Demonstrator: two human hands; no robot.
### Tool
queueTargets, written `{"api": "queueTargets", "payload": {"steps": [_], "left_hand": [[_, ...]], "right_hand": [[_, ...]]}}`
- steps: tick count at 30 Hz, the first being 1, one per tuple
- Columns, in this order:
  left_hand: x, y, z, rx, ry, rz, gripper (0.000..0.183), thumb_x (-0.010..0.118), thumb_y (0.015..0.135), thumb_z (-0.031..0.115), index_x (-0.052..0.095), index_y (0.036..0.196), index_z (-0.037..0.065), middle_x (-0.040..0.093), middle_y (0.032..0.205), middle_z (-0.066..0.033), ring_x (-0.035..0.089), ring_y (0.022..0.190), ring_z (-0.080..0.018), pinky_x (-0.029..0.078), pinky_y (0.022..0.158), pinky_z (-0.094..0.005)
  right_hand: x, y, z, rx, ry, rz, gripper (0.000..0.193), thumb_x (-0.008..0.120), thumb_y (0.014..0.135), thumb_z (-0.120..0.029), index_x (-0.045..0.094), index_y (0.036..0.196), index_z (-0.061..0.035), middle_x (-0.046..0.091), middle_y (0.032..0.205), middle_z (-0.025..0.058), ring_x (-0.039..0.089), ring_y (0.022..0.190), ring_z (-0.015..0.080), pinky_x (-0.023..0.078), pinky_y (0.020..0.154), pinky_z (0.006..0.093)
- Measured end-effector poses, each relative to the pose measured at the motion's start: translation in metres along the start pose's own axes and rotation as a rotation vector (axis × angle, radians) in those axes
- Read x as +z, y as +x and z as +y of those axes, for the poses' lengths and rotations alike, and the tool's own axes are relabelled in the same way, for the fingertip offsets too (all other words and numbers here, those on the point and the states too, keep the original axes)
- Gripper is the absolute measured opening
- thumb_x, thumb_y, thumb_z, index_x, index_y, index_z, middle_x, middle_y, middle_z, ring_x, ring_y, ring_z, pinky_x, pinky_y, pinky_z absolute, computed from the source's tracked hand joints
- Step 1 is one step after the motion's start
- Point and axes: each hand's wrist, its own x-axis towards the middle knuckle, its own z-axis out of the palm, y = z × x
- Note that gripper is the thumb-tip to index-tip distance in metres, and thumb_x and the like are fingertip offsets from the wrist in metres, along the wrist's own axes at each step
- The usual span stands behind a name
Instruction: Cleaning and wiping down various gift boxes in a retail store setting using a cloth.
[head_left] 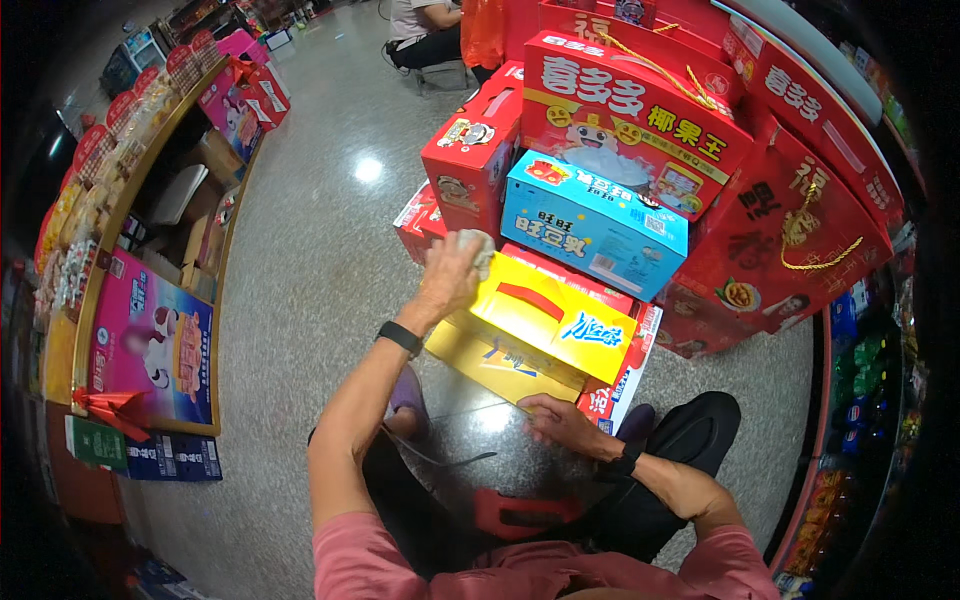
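A crumpled whitish cloth (478,252) is in my left hand (452,275), which presses it at the far left corner of a yellow carton (550,315) with a red handle strip. My right hand (562,422) has curled fingers gripping the lower edge of the carton's near side; some fingertips are hidden. The yellow carton lies on a red and white box (625,375). Directly behind it rests a light-blue drink carton (595,222). Tall red gift boxes (630,110) stand behind the blue one, and a narrower red box (470,160) is at its left.
A large red gift bag (790,240) with gold cord handles stands at the right, beside shelves of bottles (860,400). At the left is a display shelf (160,150) of packaged snacks. Between my legs is a red stool (525,512). Farther off, a person (425,30) sits.
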Motion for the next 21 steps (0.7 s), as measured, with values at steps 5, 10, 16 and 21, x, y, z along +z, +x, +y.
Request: {"api": "queueTargets", "payload": {"steps": [5,10,16,21], "left_hand": [[-0.024,-0.006,-0.056,-0.383,0.219,-0.068,0.038,0.055,0.074,0.009,0.054,0.112,0.013,0.052,0.101,-0.0224,0.054,0.087,-0.0403,0.042,0.074,-0.0513],[-0.056,-0.014,-0.072,-0.563,0.186,0.015,0.032,0.05,0.079,0.013,0.055,0.111,0.008,0.055,0.101,-0.0265,0.055,0.095,-0.0416,0.044,0.082,-0.0473],[-0.071,0.018,-0.014,-0.236,-0.404,0.026,0.04,0.049,0.077,0.01,0.049,0.117,0.003,0.055,0.106,-0.0253,0.054,0.1,-0.0399,0.043,0.087,-0.0413],[-0.022,0.013,0.006,-0.102,-0.186,-0.067,0.042,0.048,0.077,0.009,0.047,0.119,0.003,0.053,0.099,-0.0196,0.052,0.096,-0.035,0.041,0.086,-0.0405]], "right_hand": [[0.007,-0.005,0.0,-0.12,-0.037,0.005,0.027,0.051,0.09,-0.015,0.049,0.115,-0.0054,0.059,0.08,0.0027,0.055,0.065,0.0097,0.045,0.056,0.0217],[0.013,-0.002,0.007,-0.178,-0.094,-0.017,0.028,0.051,0.089,-0.013,0.049,0.116,-0.0069,0.058,0.076,0.003,0.054,0.065,0.0106,0.045,0.058,0.0251],[0.016,0.011,0.01,-0.222,-0.1,0.0,0.03,0.052,0.088,-0.017,0.049,0.116,-0.0068,0.059,0.07,0.004,0.055,0.062,0.01,0.045,0.057,0.0263],[0.026,0.012,0.008,-0.213,-0.101,0.023,0.031,0.053,0.087,-0.018,0.049,0.115,-0.0062,0.057,0.068,0.0036,0.053,0.059,0.0089,0.043,0.054,0.0257]]}}
